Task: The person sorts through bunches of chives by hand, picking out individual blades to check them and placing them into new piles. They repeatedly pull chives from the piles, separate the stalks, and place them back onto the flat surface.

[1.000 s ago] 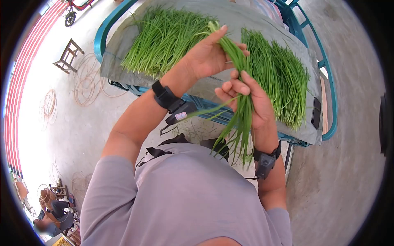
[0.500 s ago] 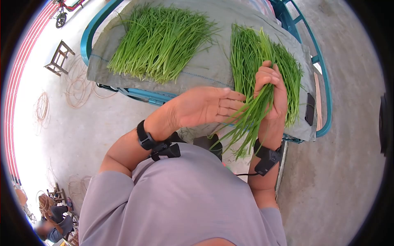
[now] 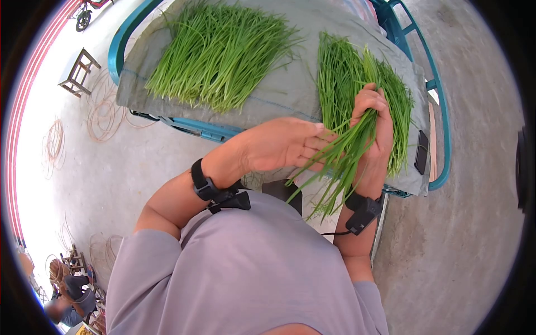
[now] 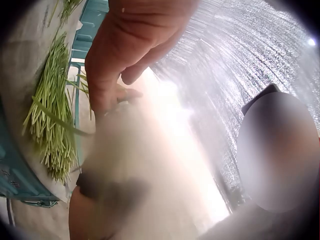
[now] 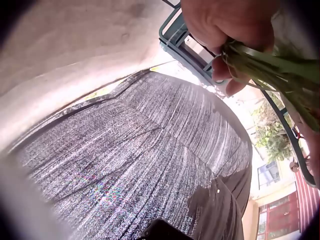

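Observation:
My right hand [image 3: 375, 120] grips a bunch of green chives [image 3: 357, 139] with curled fingers, in front of the right-hand pile of chives [image 3: 338, 72]. The pale ends of the bunch point up and away, and the long leaves hang down toward my body. Beside it, my left hand [image 3: 287, 144] has its fingers extended, with the fingertips at the hanging leaves. In the right wrist view the held chives [image 5: 280, 65] pass through the fingers. The left wrist view shows the left hand [image 4: 135, 45] from close by, partly blurred.
A second, wider pile of chives [image 3: 223, 56] lies on the grey cloth [image 3: 296, 95] over a cart with a blue-green rail [image 3: 441, 128]. A dark phone [image 3: 421, 151] rests at the cloth's right edge. A stool [image 3: 81, 72], coiled strands and a seated person are at left.
Both hands were at the bunch over the middle of the cart. My right hand has carried it right; my left hand has come off the pale ends and dropped lower, beside the leaves.

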`<action>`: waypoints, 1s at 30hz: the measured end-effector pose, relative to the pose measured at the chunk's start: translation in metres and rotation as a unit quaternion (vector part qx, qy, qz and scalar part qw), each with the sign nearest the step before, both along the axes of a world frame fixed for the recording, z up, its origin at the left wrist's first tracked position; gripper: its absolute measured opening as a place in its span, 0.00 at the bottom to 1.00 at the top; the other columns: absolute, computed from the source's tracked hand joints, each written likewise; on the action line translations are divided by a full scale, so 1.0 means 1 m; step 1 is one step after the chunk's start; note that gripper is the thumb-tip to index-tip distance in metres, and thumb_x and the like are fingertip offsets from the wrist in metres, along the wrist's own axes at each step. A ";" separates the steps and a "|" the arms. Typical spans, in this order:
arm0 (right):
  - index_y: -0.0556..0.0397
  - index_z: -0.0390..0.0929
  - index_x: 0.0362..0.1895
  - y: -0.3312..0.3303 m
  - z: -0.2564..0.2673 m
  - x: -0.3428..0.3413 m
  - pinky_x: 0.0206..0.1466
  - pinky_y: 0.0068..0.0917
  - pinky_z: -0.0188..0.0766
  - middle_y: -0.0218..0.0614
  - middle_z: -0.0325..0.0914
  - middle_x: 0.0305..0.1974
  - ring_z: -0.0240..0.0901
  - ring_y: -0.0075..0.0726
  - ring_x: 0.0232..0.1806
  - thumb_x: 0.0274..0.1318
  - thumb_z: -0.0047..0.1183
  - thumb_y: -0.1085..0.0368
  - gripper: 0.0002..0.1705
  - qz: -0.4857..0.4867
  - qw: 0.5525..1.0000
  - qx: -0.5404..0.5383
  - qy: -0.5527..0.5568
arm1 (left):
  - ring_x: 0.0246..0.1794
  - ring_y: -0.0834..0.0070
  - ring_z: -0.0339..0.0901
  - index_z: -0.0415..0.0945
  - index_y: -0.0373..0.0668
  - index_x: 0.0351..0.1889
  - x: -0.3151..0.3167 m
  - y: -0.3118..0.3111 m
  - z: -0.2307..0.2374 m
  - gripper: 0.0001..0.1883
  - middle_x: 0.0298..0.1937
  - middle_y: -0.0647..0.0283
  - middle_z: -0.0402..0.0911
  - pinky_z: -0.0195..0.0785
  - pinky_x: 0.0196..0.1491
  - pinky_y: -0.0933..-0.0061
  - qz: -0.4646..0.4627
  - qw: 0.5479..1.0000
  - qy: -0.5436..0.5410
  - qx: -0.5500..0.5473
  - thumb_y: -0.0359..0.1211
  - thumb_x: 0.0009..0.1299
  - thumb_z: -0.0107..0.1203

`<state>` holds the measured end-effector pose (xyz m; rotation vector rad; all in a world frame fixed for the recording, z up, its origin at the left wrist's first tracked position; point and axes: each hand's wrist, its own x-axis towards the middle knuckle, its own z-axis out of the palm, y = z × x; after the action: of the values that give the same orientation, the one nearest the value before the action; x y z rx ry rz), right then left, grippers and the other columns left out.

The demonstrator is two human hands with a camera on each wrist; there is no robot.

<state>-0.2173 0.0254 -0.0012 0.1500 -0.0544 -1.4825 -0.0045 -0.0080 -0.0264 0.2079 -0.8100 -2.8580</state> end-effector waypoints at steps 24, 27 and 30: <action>0.62 0.67 0.43 -0.017 0.008 -0.010 0.36 0.25 0.72 0.32 0.65 0.26 0.65 0.27 0.27 0.64 0.47 0.70 0.08 -0.015 1.000 0.010 -0.011 | 0.51 0.61 0.78 0.66 0.30 0.56 -0.005 0.011 -0.003 0.17 0.52 0.51 0.75 0.73 0.54 0.63 0.045 0.998 -0.015 -0.047 0.30 0.72 0.48; 0.62 0.67 0.43 -0.015 0.010 -0.009 0.36 0.25 0.72 0.31 0.65 0.26 0.65 0.27 0.27 0.64 0.46 0.70 0.08 -0.014 1.000 0.012 -0.021 | 0.50 0.59 0.78 0.68 0.32 0.53 -0.005 0.011 -0.008 0.15 0.51 0.51 0.76 0.73 0.54 0.61 0.049 0.998 0.001 -0.027 0.31 0.73 0.48; 0.62 0.67 0.43 -0.015 0.010 -0.011 0.36 0.24 0.72 0.31 0.65 0.26 0.65 0.27 0.28 0.65 0.46 0.70 0.08 -0.007 1.000 0.003 -0.018 | 0.49 0.59 0.78 0.68 0.33 0.52 -0.006 0.012 -0.007 0.14 0.50 0.50 0.77 0.73 0.53 0.59 0.051 0.998 -0.012 -0.027 0.31 0.73 0.47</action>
<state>-0.2279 0.0105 0.0085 0.1826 -0.0800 -1.4948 -0.0108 0.0040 -0.0335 0.2682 -0.8526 -2.7396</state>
